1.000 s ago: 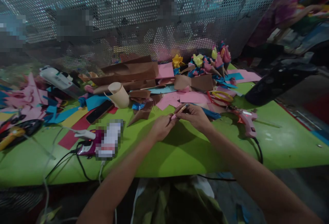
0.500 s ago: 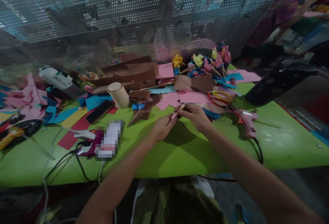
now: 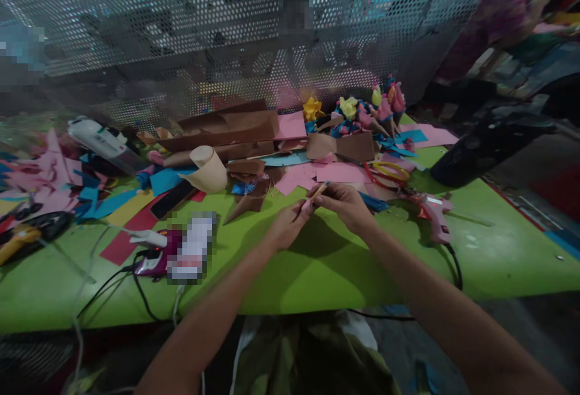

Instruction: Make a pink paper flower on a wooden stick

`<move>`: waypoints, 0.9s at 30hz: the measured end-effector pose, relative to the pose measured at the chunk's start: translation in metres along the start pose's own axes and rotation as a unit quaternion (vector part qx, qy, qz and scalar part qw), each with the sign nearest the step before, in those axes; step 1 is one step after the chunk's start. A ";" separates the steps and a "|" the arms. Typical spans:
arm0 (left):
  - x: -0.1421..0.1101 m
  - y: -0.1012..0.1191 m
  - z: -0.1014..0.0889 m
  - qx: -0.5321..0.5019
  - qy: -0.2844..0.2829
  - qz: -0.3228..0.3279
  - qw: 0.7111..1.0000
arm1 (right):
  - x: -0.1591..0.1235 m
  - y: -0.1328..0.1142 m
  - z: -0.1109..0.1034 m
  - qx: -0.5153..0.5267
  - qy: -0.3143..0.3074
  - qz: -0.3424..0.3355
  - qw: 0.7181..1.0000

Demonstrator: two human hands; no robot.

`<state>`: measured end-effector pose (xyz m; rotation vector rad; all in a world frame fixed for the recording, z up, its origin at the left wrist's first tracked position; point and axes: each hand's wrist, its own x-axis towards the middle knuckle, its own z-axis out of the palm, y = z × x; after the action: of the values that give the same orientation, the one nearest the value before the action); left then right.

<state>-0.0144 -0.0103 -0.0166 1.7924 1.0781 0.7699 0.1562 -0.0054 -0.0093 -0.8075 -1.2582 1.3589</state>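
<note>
Both bare hands, left (image 3: 289, 224) and right (image 3: 344, 203), pinch a small pink paper piece (image 3: 307, 206), partly hidden by fingers.

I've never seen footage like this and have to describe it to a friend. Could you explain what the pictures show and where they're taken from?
There is no robot here: you see a person's two bare hands. Every picture comes from one camera worn on that person's head, looking forward and down.

The left hand pinches a small pink piece. The right hand, close beside it, holds a thin stick; I can't tell what it is for.

On the green table lie scraps of coloured paper, a cream paper roll and, to the right, a pink glue gun with a black cord. Paper flowers stand towards the back, before a perforated panel.
</note>
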 end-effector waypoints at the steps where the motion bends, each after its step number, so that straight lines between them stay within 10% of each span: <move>1: -0.001 0.001 0.000 -0.010 -0.011 -0.001 1.000 | 0.000 0.000 -0.001 0.000 -0.004 -0.001 1.000; 27: 0.005 -0.010 0.000 -0.067 -0.020 -0.033 0.997 | 0.003 0.001 0.000 -0.043 0.007 -0.002 0.999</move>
<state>-0.0159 -0.0038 -0.0256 1.6457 1.0298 0.7454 0.1554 -0.0020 -0.0100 -0.8718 -1.3137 1.3027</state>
